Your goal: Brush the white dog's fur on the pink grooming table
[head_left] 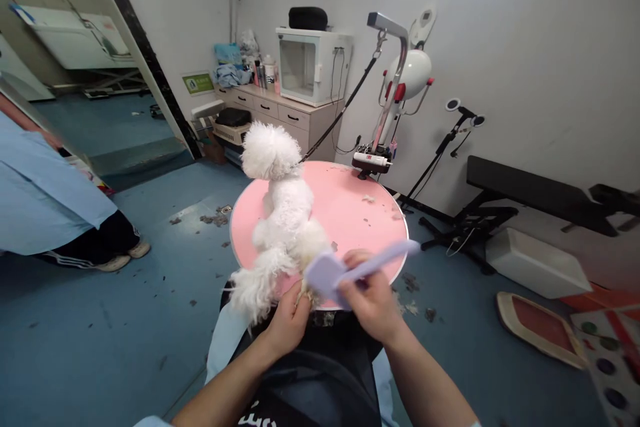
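Looking down from the head camera, you have a fluffy, white, curly-coated dog [287, 210] directly ahead, its rump toward you and its head farther off. Its long axis runs away from you, leaning slightly left. Your left hand [290, 321] is nearer its hindquarters, thumb and fingers pinching yellowish fur low on a hind leg; blur hides whether they grip the paw too. Your right hand [373, 297] is wrapped around a lavender plastic brush with a flat, squarish head [325, 275]. The brush slants, head beside that leg and just above your left hand, handle rising away to the right; you cannot tell whether its face touches the fur.

Beneath the dog lies a round, pink, pale-rimmed grooming table [345, 197] with loose tufts on it. A black strap [343, 107] runs from the dog's neck to a silver metal arm [393, 73]. Beyond, dark clumps dot the blue floor [165, 307]; another person in light blue [43, 180] stands left.
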`<state>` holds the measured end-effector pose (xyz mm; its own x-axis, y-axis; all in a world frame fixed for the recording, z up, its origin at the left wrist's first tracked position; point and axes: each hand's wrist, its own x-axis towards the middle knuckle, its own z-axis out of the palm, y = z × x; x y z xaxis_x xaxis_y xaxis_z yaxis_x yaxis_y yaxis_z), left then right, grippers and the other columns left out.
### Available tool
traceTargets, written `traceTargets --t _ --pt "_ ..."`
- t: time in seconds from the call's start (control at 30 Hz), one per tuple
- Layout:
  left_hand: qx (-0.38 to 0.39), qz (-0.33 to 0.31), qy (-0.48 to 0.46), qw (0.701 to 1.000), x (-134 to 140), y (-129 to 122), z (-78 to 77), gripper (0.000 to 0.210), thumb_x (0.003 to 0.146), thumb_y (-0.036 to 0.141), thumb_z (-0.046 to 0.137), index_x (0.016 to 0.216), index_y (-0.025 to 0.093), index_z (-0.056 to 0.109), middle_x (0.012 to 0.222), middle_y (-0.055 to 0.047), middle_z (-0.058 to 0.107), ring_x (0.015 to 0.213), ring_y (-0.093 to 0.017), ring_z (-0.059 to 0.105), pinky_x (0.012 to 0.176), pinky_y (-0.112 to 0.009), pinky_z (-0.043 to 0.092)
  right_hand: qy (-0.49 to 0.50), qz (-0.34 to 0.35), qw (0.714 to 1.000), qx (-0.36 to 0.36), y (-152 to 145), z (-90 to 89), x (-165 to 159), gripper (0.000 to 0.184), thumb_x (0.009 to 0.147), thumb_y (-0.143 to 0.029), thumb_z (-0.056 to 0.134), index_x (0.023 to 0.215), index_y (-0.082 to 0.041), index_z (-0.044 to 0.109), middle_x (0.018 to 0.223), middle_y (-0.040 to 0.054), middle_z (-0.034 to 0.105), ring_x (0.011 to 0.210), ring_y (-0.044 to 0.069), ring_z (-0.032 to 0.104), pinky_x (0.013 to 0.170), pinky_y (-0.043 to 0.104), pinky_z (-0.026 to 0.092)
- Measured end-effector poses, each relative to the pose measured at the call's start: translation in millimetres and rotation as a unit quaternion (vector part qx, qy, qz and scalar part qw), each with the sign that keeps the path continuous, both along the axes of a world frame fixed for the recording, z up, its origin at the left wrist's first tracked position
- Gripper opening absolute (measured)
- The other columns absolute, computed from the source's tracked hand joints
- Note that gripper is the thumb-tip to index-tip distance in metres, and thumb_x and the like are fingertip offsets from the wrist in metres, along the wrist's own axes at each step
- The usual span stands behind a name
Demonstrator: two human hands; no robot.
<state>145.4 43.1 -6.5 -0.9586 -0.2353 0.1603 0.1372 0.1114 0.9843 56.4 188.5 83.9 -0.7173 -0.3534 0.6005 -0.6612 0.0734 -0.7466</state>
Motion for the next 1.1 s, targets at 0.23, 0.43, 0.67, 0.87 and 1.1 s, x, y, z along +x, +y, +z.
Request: traceTargets --t 0.23,0.43,0.67,0.87,1.1 --pt "-0.002 -0.007 -0.003 1.000 -1.0 -1.4 2.6 0.037 0.092 0.031 0.039 0.118 0.012 0.059 0.107 -0.010 0.065 0.092 -0.021 0.059 0.087 -0.034 0.047 0.017 -0.027 0.999 -0.031 0.8 2.3 2.9 0.017 0.079 -0.024 0.064 0.092 -0.022 0.053 0.092 0.0037 0.057 0.087 0.019 0.059 0.076 0.034 0.052" --pt "-0.014 -0.006 0.006 1.000 -1.4 -4.0 1.7 0.038 0.092 0.030 0.040 0.120 0.012 0.058 0.112 -0.011 0.065 0.101 -0.022 0.058 0.094 -0.036 0.044 0.010 -0.118 0.991 -0.055 2.1 4.0 6.8 0.016 0.079 -0.025 0.064 0.091 -0.021 0.053 0.092 0.0041 0.058 0.086 0.019 0.059 0.076 0.035 0.052" --pt "0.008 0.014 -0.019 1.000 -0.9 -4.0 1.1 0.039 0.088 0.037 0.044 0.113 0.013 0.062 0.083 -0.007 0.067 0.080 -0.021 0.060 0.079 -0.034 0.050 0.013 -0.110 0.992 -0.068 1.1 -1.4 9.0 0.017 0.080 -0.025 0.064 0.092 -0.022 0.054 0.095 0.0043 0.058 0.090 0.019 0.059 0.077 0.035 0.052" --pt "0.022 0.022 -0.013 0.999 -1.6 -3.5 4.5 0.037 0.086 0.037 0.046 0.108 0.012 0.064 0.077 -0.006 0.066 0.079 -0.022 0.060 0.078 -0.035 0.050 -0.053 -0.056 0.997 -0.005 0.3 -4.0 9.4 0.016 0.082 -0.028 0.062 0.094 -0.021 0.055 0.089 0.0044 0.059 0.078 0.019 0.060 0.068 0.034 0.053" --pt "-0.004 -0.018 -0.020 1.000 -2.6 -5.4 8.9 0.039 0.091 0.032 0.038 0.116 0.012 0.059 0.096 -0.008 0.065 0.086 -0.020 0.057 0.084 -0.034 0.047 -0.057 -0.030 0.998 0.013 -1.0 -5.4 7.6 0.015 0.082 -0.028 0.061 0.094 -0.021 0.055 0.086 0.0034 0.059 0.075 0.017 0.059 0.065 0.031 0.052"
